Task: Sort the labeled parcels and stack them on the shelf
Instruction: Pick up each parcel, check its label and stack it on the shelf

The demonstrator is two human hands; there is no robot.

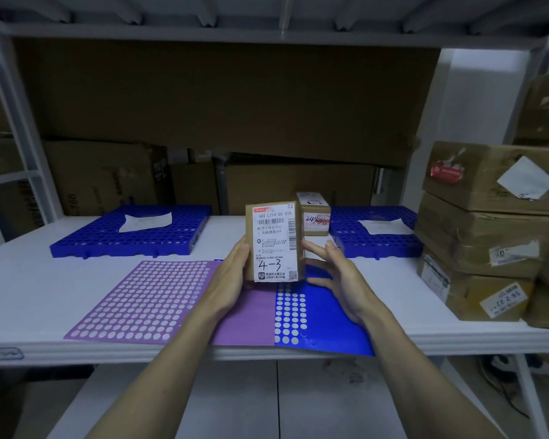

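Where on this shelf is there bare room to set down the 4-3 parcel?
Free: most of the purple mat, left of the left hand; also the white shelf between it and the left blue tray. Crowded: the right end with stacked cartons, and behind the 4-3 parcel, where a small box stands.

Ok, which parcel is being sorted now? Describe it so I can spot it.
On the white shelf, look above the purple mat. The upright small parcel between both hands has "4-3" handwritten on its label, unlike the smaller box behind it.
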